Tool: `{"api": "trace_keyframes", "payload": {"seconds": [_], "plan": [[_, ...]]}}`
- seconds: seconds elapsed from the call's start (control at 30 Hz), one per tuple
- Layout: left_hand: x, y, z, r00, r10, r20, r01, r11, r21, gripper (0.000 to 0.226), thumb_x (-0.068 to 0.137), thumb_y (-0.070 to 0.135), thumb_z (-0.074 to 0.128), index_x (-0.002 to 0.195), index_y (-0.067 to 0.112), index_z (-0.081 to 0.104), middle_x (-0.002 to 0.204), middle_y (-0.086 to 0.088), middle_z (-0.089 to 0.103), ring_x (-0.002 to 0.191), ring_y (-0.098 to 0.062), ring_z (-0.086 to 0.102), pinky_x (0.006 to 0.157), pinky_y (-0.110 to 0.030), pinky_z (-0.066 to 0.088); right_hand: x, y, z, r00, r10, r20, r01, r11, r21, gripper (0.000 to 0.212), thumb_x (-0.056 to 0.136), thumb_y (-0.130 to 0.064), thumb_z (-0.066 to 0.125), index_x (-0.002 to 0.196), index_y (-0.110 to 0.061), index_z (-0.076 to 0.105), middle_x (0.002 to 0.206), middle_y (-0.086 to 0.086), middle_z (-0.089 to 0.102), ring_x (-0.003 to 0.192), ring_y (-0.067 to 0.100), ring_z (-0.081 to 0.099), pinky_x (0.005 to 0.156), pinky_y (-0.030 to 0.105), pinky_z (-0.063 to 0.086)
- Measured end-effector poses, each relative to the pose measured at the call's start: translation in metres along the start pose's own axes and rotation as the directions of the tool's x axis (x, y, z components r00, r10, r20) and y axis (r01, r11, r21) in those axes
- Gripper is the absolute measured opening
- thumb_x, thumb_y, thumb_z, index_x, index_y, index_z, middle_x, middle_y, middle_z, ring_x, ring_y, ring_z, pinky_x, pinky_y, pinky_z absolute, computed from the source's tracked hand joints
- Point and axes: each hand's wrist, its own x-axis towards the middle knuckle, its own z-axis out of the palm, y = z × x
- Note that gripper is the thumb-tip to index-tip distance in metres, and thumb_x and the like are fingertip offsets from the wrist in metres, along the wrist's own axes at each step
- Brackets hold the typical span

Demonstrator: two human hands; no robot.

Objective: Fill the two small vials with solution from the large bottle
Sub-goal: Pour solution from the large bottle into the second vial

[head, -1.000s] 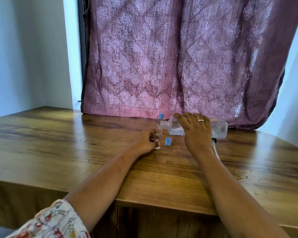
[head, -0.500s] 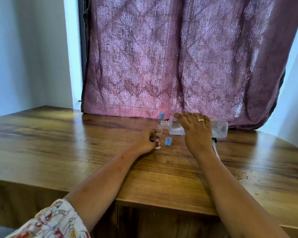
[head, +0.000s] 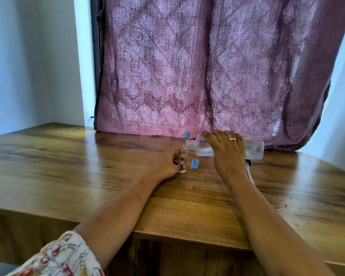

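Pouring step, first fill: right hand (head: pixel 228 152) gripped bottle (head: pixel 255 149), tipped flat, mouth at top of open vial (head: pixel 182 166), which left hand (head: pixel 167 163) pinched upright on table (head: pixel 88 166). Behind it, second vial (head: pixel 186 137) stood capped, with loose cap (head: pixel 195 163) beside. Next, likely: right the bottle, cap this one, uncap the other.

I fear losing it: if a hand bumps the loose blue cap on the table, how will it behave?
The blue cap looks small and light, so it would probably slide easily. It stands on end; tipped on its side, the round shape could roll.
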Motion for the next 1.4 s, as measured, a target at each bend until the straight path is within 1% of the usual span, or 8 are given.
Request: {"api": "trace_keyframes", "payload": {"seconds": [0.3,0.57,0.67,0.77,0.93,1.13,1.27,1.4], "plan": [[-0.0010,0.0017,-0.0003,1.000,-0.004,-0.001,0.004,1.000,-0.005,0.059,0.084,0.015,0.067,0.137,0.006,0.042,0.130,-0.008,0.057,0.115,-0.016,0.052,0.087,-0.015,0.033,-0.0003,0.0007,-0.0004,1.000,0.001,-0.011,-0.001,1.000,0.013,0.072,0.062,0.007,0.055,0.124,-0.030,0.046,0.116,0.003,0.062,0.100,0.033,0.057,0.091,0.046,0.042],[-0.0014,0.0016,-0.0002,1.000,0.026,-0.002,-0.026,1.000,-0.001,0.051,0.085,0.012,0.066,0.132,0.004,0.046,0.128,-0.010,0.057,0.097,-0.006,0.043,0.071,0.000,0.025,0.0006,0.0006,-0.0007,1.000,0.001,0.012,-0.001,1.000,0.007,0.076,0.061,0.007,0.061,0.124,-0.031,0.044,0.116,0.003,0.061,0.101,0.033,0.056,0.091,0.045,0.041],[-0.0013,0.0025,-0.0009,1.000,0.016,0.005,-0.016,1.000,0.011,0.052,0.085,0.014,0.066,0.133,0.008,0.046,0.130,-0.008,0.057,0.098,-0.005,0.044,0.077,-0.006,0.030,-0.0001,0.0004,-0.0009,1.000,-0.002,0.015,0.002,1.000,0.005,0.076,0.061,0.007,0.061,0.125,-0.031,0.043,0.117,0.003,0.061,0.101,0.033,0.056,0.092,0.045,0.041],[-0.0014,0.0036,-0.0014,1.000,-0.001,0.014,0.001,1.000,0.011,0.055,0.085,0.016,0.066,0.135,0.009,0.044,0.133,-0.008,0.054,0.110,-0.012,0.049,0.087,-0.016,0.032,-0.0005,0.0009,-0.0007,1.000,-0.007,0.009,0.007,1.000,0.009,0.077,0.060,0.007,0.062,0.124,-0.031,0.043,0.117,0.004,0.061,0.101,0.034,0.056,0.092,0.045,0.041],[-0.0010,0.0023,-0.0007,1.000,-0.015,-0.016,0.015,1.000,0.028,0.058,0.083,0.016,0.067,0.136,0.008,0.044,0.134,-0.009,0.054,0.120,-0.020,0.051,0.091,-0.019,0.034,-0.0004,0.0007,-0.0002,1.000,-0.004,-0.028,0.004,1.000,0.014,0.068,0.065,0.004,0.054,0.123,-0.030,0.046,0.114,0.003,0.063,0.099,0.034,0.057,0.091,0.045,0.042],[0.0011,0.0012,-0.0003,1.000,-0.025,-0.001,0.025,1.000,0.015,0.057,0.082,0.017,0.068,0.135,0.010,0.046,0.130,-0.008,0.057,0.117,-0.019,0.052,0.092,-0.021,0.036,-0.0004,0.0003,-0.0006,1.000,-0.004,-0.027,0.004,1.000,0.013,0.067,0.066,0.003,0.051,0.124,-0.030,0.046,0.115,0.003,0.062,0.101,0.033,0.057,0.091,0.045,0.042],[0.0010,0.0014,-0.0005,1.000,-0.013,0.000,0.013,1.000,0.004,0.052,0.083,0.015,0.068,0.131,0.010,0.049,0.126,-0.007,0.059,0.108,-0.013,0.052,0.088,-0.019,0.036,-0.0002,0.0009,-0.0004,1.000,-0.005,-0.016,0.005,1.000,0.009,0.071,0.064,0.005,0.059,0.124,-0.031,0.046,0.116,0.003,0.062,0.101,0.033,0.057,0.091,0.045,0.042],[0.0012,0.0014,-0.0001,1.000,-0.015,-0.003,0.015,1.000,-0.001,0.054,0.083,0.017,0.068,0.132,0.010,0.047,0.128,-0.008,0.058,0.115,-0.018,0.052,0.090,-0.020,0.035,-0.0005,0.0008,0.0001,1.000,-0.008,-0.001,0.008,1.000,0.003,0.076,0.062,0.006,0.063,0.125,-0.031,0.043,0.117,0.004,0.062,0.102,0.034,0.057,0.092,0.046,0.043]]}}
